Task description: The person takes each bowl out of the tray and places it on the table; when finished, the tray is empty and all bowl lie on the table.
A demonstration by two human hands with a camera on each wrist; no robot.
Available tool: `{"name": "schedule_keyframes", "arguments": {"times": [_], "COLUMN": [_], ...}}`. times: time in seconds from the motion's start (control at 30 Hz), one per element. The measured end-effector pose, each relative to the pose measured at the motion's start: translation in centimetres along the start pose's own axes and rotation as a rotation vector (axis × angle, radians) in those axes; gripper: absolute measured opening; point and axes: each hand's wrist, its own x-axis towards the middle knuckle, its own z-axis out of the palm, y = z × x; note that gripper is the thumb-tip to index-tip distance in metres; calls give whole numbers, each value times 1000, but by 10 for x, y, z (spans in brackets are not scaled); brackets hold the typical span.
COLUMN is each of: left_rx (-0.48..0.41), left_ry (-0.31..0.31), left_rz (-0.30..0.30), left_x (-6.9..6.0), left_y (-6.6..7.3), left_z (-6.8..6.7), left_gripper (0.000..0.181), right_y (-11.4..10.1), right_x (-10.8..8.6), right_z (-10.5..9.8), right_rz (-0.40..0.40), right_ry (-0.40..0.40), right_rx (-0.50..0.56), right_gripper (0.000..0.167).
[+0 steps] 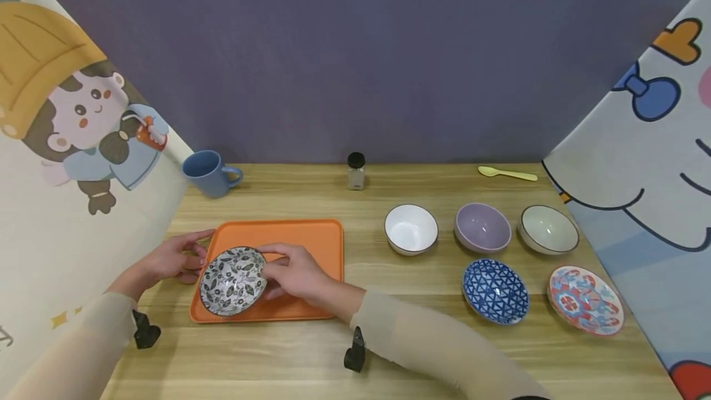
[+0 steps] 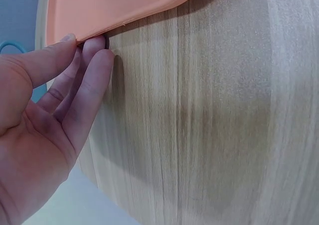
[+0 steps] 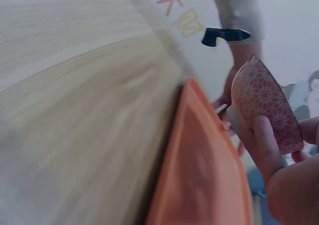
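Observation:
Over the left part of an orange tray (image 1: 311,239), my right hand (image 1: 298,273) holds a bowl (image 1: 233,281) with a black-and-white leaf pattern inside. Thumb and fingers pinch its right rim, and it is tilted. The right wrist view shows the bowl's outside (image 3: 269,103) with a fine flower-like pattern, raised above the tray. At the tray's left edge is my left hand (image 1: 171,258). In the left wrist view its thumb and fingertips pinch the tray's rim (image 2: 124,23).
Right of the tray stand a white bowl (image 1: 411,230), a purple bowl (image 1: 482,228), a pale green bowl (image 1: 548,230), a blue patterned bowl (image 1: 495,292) and a red-and-blue patterned bowl (image 1: 586,300). Behind are a blue mug (image 1: 207,173), a black-capped jar (image 1: 356,171) and a yellow spoon (image 1: 508,173).

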Motion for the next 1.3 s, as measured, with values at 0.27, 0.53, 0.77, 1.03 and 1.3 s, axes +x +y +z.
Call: {"name": "schedule_keyframes", "arguments": {"times": [0.27,0.53,0.77,1.03,1.3], "left_rx": [-15,-36,-27,-30,-15], "left_ry": [-7,-31,-31,-33,-42], "left_rz": [-1,26,19,30,28], "left_x": [2,-1,-2,-1,-1], "left_y": [-2,-5,-1,-2,-1], "left_z": [0,-1,-1,-3,-2], "left_gripper": [77,78,76,77,77], "right_y": [-27,-33,-32,-24,-8], "right_x": [-34,-68,-102,-132,-162], "right_z": [-41,-90,-127,-159,-174], "right_rz": [-33,-41,-67,-59,-35], "right_ry": [21,59,162,290,357], "right_rx": [-8,-49,-37,-52,-46], "right_gripper": [53,54,53,58,59]}}
